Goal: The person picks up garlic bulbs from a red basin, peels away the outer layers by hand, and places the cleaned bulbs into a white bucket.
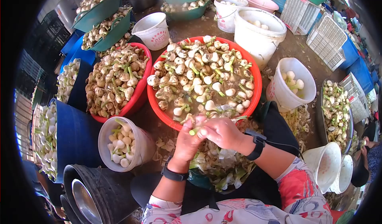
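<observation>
You pinch a small pale bulb with a short green stalk (195, 131), stalk pointing left, roughly level, just above the near rim of the red basin.

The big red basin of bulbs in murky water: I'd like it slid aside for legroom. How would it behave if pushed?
Probably heavy: the red basin is heaped with bulbs sitting in water. The water would likely slosh over the low rim. Its wide, shallow shape makes tipping unlikely, though buckets crowd it closely.

Produce-processing yard: basins (254, 70), buckets (260, 35), crates (328, 41).
</observation>
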`<action>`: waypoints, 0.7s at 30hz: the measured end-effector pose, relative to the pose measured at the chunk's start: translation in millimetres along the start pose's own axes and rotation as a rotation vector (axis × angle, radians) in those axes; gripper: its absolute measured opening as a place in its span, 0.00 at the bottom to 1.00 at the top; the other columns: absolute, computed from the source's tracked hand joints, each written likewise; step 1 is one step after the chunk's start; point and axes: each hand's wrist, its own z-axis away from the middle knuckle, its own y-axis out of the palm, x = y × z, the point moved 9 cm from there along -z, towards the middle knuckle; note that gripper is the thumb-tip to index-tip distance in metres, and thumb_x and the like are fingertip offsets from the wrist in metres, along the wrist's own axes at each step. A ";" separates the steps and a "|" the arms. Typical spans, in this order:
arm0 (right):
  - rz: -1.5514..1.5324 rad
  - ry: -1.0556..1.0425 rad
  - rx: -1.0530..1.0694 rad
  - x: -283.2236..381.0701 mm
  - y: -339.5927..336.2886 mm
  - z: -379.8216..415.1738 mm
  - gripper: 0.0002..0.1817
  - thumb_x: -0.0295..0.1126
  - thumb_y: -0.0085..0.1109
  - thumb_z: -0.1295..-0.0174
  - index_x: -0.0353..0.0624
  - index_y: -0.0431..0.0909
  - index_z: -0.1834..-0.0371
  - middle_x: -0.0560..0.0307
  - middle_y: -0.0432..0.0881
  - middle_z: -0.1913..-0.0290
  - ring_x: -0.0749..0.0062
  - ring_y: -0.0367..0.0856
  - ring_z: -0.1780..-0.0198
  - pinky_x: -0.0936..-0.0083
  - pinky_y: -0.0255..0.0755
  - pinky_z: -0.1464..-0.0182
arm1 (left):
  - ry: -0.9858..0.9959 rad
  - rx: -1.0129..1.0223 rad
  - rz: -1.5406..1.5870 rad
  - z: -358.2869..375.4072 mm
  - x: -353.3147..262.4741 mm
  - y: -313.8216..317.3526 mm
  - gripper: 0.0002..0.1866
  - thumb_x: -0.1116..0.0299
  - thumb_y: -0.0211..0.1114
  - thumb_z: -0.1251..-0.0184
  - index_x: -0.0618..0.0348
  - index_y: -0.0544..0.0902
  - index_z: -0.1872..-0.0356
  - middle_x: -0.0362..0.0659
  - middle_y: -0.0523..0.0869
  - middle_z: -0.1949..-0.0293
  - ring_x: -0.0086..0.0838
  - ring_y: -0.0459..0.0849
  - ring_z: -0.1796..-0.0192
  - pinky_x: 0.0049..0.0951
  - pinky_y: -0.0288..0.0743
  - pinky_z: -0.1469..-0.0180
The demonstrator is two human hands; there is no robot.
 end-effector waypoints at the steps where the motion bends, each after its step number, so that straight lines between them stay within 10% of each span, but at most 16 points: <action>1: 0.000 -0.003 0.005 3.6 0.8 0.2 0.08 0.32 0.54 0.50 0.42 0.71 0.82 0.49 0.71 0.82 0.53 0.72 0.78 0.64 0.63 0.77 | 0.003 -0.004 0.002 -0.9 -1.0 -2.4 0.21 0.59 0.60 0.42 0.62 0.70 0.53 0.43 0.75 0.58 0.29 0.74 0.55 0.29 0.68 0.51; 5: -0.047 -0.101 0.175 36.7 12.3 1.7 0.11 0.28 0.53 0.52 0.41 0.65 0.87 0.51 0.67 0.86 0.54 0.68 0.81 0.65 0.60 0.78 | -0.115 -0.023 0.825 -8.3 0.4 -8.1 0.10 0.65 0.48 0.35 0.62 0.71 0.61 0.46 0.77 0.64 0.37 0.75 0.56 0.40 0.69 0.51; 13: -0.438 -0.027 0.415 68.8 5.1 4.6 0.11 0.31 0.54 0.52 0.40 0.69 0.87 0.50 0.69 0.85 0.55 0.69 0.81 0.67 0.61 0.77 | 0.027 -0.187 0.992 -11.5 -16.9 -54.4 0.08 0.69 0.49 0.36 0.60 0.71 0.60 0.41 0.74 0.65 0.32 0.71 0.56 0.34 0.66 0.47; 17: 0.594 0.247 1.003 -53.4 73.3 62.9 0.22 0.51 0.53 0.48 0.42 0.76 0.83 0.49 0.75 0.80 0.55 0.74 0.75 0.65 0.66 0.74 | 0.220 -0.245 0.855 -9.0 -43.5 -105.8 0.10 0.67 0.50 0.37 0.62 0.70 0.61 0.45 0.74 0.68 0.32 0.74 0.62 0.28 0.72 0.55; 19: 0.587 0.248 0.604 -69.1 60.6 54.7 0.20 0.49 0.53 0.47 0.43 0.76 0.82 0.48 0.74 0.80 0.53 0.74 0.74 0.65 0.67 0.73 | 0.454 -0.371 0.900 6.4 -63.1 -173.9 0.11 0.64 0.50 0.36 0.65 0.70 0.64 0.46 0.74 0.69 0.32 0.74 0.64 0.28 0.73 0.57; 21: 0.426 0.290 0.363 -74.2 36.6 25.8 0.20 0.47 0.52 0.48 0.40 0.75 0.84 0.44 0.74 0.81 0.50 0.75 0.74 0.61 0.69 0.72 | 0.406 -1.050 0.981 58.0 -61.9 -218.1 0.17 0.59 0.46 0.34 0.66 0.70 0.67 0.49 0.75 0.69 0.34 0.75 0.62 0.32 0.72 0.55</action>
